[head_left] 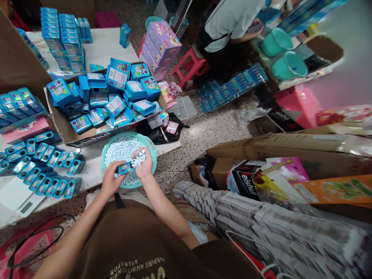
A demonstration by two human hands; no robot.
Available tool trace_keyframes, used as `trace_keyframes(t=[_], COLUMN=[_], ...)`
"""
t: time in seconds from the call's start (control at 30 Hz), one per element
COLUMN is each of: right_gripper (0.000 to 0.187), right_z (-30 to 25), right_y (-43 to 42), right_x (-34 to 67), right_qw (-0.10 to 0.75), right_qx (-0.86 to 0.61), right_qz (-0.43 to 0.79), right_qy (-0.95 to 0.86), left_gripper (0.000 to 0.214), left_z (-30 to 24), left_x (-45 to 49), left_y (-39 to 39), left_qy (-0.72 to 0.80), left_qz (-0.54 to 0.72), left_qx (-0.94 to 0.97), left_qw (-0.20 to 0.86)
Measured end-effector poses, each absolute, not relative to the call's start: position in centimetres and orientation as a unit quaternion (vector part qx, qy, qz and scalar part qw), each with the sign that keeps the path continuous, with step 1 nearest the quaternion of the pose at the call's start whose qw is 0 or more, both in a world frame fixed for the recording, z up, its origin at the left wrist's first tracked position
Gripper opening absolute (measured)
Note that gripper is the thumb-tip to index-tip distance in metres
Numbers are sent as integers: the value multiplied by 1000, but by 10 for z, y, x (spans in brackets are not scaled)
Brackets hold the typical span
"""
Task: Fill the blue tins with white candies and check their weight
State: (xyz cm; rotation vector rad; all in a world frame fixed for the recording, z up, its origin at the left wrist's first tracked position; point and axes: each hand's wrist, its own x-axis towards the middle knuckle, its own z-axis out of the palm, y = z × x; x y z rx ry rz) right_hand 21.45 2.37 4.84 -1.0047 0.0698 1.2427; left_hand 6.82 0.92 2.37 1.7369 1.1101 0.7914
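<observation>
My left hand (pixel 111 180) grips a small blue candy box (pixel 124 168) over a round turquoise basin (pixel 154 162). Pale blue and white candies (pixel 119 149) fill much of that basin. My right hand (pixel 145 164) is cupped around a heap of the same candies, held against the end of the box. Whether any candies are passing into the box I cannot tell. Left of the basin, rows of upright blue boxes (pixel 43 186) with round dark openings stand on the white table (pixel 91 184). Behind it, a cardboard carton (pixel 95 138) holds a jumble of blue candy boxes (pixel 116 77).
A white scale (pixel 20 197) lies at the table's left edge. Stacked blue boxes (pixel 62 38) and purple cartons (pixel 159 46) stand farther back. A co-worker (pixel 226 23) is near a red stool (pixel 190 66). Grey stacked bundles (pixel 247 221) and cardboard boxes (pixel 290 151) are on my right.
</observation>
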Motion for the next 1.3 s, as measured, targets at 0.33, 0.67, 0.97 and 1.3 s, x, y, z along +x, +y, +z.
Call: trace_keyframes(t=[0.33, 0.67, 0.97, 1.3], right_gripper=[37, 37, 42, 36], right_z=[52, 65, 67, 70], right_y=[24, 21, 22, 21], right_x=[210, 209, 216, 214], right_qw=[689, 699, 709, 714], right_qx=[-479, -509, -528, -532], right_qz=[544, 493, 456, 433], right_qy=[-9, -95, -109, -140], left_gripper=[34, 34, 34, 33], left_z=[21, 23, 26, 31], left_x=[70, 79, 88, 94], left_y=[5, 0, 5, 10], left_qy=[484, 466, 449, 437], left_qz=[315, 369, 380, 384], left_qx=[653, 625, 626, 645], left_qw=[490, 506, 512, 496])
